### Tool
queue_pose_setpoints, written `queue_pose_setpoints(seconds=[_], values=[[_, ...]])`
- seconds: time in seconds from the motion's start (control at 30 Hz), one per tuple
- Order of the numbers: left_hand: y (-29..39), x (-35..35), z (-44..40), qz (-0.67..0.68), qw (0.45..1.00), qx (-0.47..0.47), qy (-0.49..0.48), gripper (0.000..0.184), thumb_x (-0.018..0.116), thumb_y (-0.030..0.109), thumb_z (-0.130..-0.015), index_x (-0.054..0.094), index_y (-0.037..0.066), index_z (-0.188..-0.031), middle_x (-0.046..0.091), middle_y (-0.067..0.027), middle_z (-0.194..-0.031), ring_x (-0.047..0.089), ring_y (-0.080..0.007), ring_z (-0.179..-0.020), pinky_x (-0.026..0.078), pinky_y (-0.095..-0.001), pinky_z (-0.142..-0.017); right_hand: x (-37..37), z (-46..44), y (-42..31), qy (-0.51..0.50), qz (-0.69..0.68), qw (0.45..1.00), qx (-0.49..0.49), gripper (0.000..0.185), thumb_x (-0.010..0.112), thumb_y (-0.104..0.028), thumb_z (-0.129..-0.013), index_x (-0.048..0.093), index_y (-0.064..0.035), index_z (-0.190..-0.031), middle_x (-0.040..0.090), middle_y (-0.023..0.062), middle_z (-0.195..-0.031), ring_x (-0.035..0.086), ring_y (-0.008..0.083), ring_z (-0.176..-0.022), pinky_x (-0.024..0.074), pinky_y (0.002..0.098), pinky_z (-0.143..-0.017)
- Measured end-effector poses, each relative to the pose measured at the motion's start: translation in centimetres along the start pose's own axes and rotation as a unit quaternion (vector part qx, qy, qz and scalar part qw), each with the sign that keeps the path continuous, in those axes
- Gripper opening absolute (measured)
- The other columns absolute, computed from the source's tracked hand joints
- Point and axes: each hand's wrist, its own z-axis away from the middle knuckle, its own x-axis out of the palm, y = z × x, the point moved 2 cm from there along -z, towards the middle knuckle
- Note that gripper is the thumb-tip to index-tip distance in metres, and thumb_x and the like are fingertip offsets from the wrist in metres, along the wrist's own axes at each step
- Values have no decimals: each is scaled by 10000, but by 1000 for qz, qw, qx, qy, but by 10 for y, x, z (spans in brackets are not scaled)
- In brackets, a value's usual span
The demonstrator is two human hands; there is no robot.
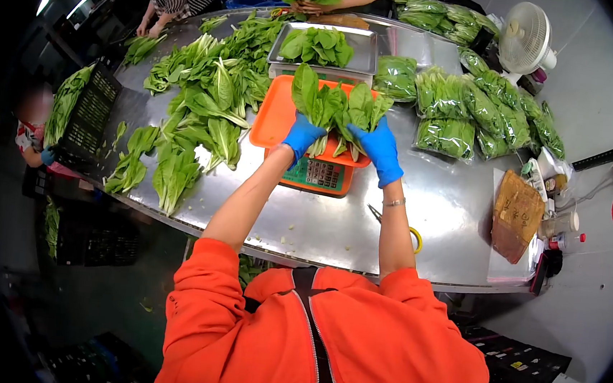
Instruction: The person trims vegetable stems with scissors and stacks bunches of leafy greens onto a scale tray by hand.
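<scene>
Both my hands wear blue gloves and are over an orange tray (270,116), which rests on a scale with a green keypad panel (316,176). My left hand (303,136) is closed around the stems of a bunch of leafy greens (315,104), leaves pointing away from me. Another bunch of leafy greens (364,110) is gripped at its lower side by my right hand (379,151). The two bunches meet in the middle above the tray. Some fingers are hidden behind the leaves.
Loose greens (221,87) are heaped at left, by a black crate (96,114). Behind, a metal tray (364,52) holds more greens. Bagged greens (446,138) pile up at right, near a fan (526,37). Yellow-handled scissors (416,240) lie near my right forearm. Co-workers stand across the table.
</scene>
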Motion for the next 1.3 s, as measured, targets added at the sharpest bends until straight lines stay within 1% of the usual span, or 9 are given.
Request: queue_pose_setpoints(seconds=[0.1,0.33,0.43,0.53,0.6,0.67,0.77,0.97,1.3], values=[[0,2,-1,-45,999,7,3,700,659,42,-612,251,-23,-1176,466,-157,-1102,477,-253,-1012,394,-314,-849,6,20,-4,21,211,975,-65,819,658,-204,-648,164,-10,-1272,578,201,-856,565,342,-774,450,400,-664],[11,11,5,-90,995,-15,44,858,682,79,-599,108,-47,-1224,424,-191,-1143,455,-278,-1038,374,-307,-870,-8,19,5,54,145,988,-4,585,561,-132,-703,308,8,-1211,583,203,-821,581,326,-631,467,371,-556],[12,10,7,-95,994,-30,45,894,688,109,-604,70,-52,-1229,421,-197,-1149,449,-277,-1047,371,-307,-873,-12,16,13,46,-384,914,124,269,436,-115,-796,471,24,-1023,581,122,-897,590,218,-733,493,294,-569],[23,5,14,-85,994,-42,47,852,682,131,-618,114,-56,-1225,434,-188,-1142,452,-273,-1039,375,-306,-864,-5,19,-7,66,-507,852,116,216,432,-130,-814,497,19,-957,589,117,-809,591,204,-641,488,282,-542],[19,1,9,-65,996,-55,28,825,675,142,-627,140,-47,-1225,441,-185,-1139,462,-269,-1025,379,-303,-858,10,14,-4,-27,-451,884,120,213,459,-171,-804,516,8,-903,588,141,-802,581,222,-656,472,309,-560],[-1,-6,-7,-47,997,-66,7,798,668,153,-635,167,-38,-1226,447,-181,-1135,471,-266,-1010,382,-300,-851,24,8,9,19,23,1000,3,236,502,-227,-771,547,-1,-822,578,189,-794,573,268,-645,450,351,-566],[-16,-15,-19,-32,998,-7,-49,692,636,137,-659,229,10,-1204,468,-182,-1095,508,-252,-947,408,-299,-818,33,18,-11,69,263,961,-45,261,530,-263,-741,558,-5,-767,564,212,-762,560,319,-650,433,387,-583],[-3,-26,-3,-5,997,-50,63,660,617,66,-650,221,-18,-1172,476,-183,-1047,513,-264,-924,449,-315,-746,41,4,27,-17,16,998,65,284,558,-275,-724,556,5,-766,582,195,-746,558,342,-687,436,404,-603],[3,-29,2,-202,979,-36,-13,589,632,147,-667,369,1,-1173,520,-153,-1045,523,-269,-933,435,-335,-767,8,19,-18,13,243,970,28,445,592,-436,-702,559,8,-676,571,176,-626,562,312,-596,434,376,-548]])
